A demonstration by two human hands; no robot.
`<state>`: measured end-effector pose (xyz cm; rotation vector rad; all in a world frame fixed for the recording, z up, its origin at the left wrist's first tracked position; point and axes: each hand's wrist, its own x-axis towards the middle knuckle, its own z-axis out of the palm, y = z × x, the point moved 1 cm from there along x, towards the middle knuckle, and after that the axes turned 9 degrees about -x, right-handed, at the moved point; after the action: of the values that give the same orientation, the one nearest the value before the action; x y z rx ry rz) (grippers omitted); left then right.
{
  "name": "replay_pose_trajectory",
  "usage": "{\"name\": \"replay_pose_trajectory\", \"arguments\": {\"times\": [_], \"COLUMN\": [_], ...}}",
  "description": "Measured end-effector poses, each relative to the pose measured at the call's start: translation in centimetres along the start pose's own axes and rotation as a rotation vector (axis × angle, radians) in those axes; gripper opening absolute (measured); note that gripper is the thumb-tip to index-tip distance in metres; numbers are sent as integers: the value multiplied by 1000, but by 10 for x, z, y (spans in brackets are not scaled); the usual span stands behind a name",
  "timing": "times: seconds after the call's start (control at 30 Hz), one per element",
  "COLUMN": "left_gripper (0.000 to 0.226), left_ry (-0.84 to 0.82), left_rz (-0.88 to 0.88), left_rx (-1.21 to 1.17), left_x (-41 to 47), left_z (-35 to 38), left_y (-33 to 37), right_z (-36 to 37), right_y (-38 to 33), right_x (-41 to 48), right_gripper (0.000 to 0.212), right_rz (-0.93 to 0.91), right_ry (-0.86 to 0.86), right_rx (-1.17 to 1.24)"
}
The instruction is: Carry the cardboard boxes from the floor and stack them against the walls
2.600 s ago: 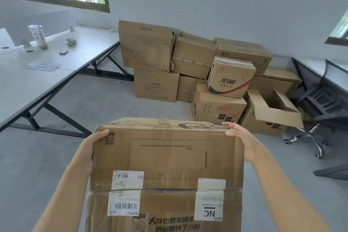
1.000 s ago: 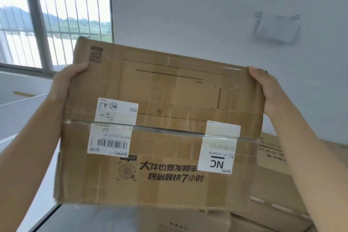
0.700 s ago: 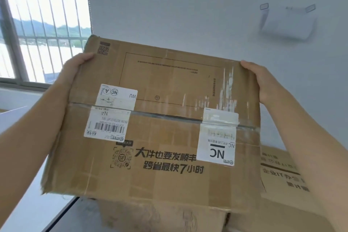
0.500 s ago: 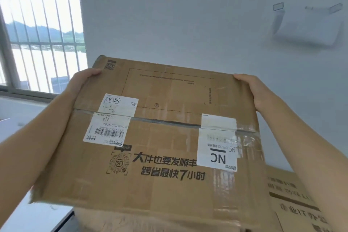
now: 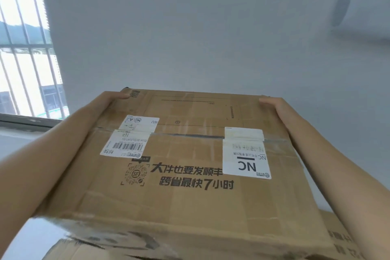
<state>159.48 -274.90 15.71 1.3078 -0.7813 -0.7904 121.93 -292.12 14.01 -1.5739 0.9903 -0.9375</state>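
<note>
Pale wall (image 5: pixel 190 27) ahead. Left hand (image 5: pixel 109 101) and right hand (image 5: pixel 274 104) grip the far corners of the cardboard box (image 5: pixel 190 200), which is raised just above stacked boxes (image 5: pixel 341 238). Its white labels read "NC" and "NA", and its print reads "SF" and "大件也要发顺丰".

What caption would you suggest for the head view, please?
Left hand and right hand hold a cardboard box above other boxes.

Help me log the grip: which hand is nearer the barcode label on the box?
Left. The left hand grips the box's far left corner, just beyond the barcode label; the right hand grips the far right corner, across the box from it.
</note>
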Motion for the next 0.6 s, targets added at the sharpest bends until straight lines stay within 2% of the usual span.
{"name": "replay_pose_trajectory", "arguments": {"times": [0.1,0.2,0.23,0.33,0.4,0.43,0.53,0.6], "left_gripper": [20,31,40,68,76,73,53,48], "left_ry": [-139,-102,-52,79,4,-47,-126,-149], "left_rz": [-160,-192,-151,50,91,88,130,143], "left_rx": [18,127,244,858,1070,1115,1161,1171], "left_x": [29,54,68,93,98,100,100,97], "left_z": [8,7,5,10,19,22,27,27], "left_y": [-8,-20,-25,-37,-46,-50,-53,-48], "right_z": [-4,5,7,14,15,15,11,8], "right_y": [10,18,21,41,52,57,63,60], "right_x": [13,24,27,35,35,35,30,24], "right_gripper": [24,34,40,63,59,51,52,53], "right_rz": [40,13,33,166,251,282,360,358], "right_ry": [-4,-10,18,160,251,258,251,278], "right_rx": [58,10,-38,-180,-328,-356,-396,-453]}}
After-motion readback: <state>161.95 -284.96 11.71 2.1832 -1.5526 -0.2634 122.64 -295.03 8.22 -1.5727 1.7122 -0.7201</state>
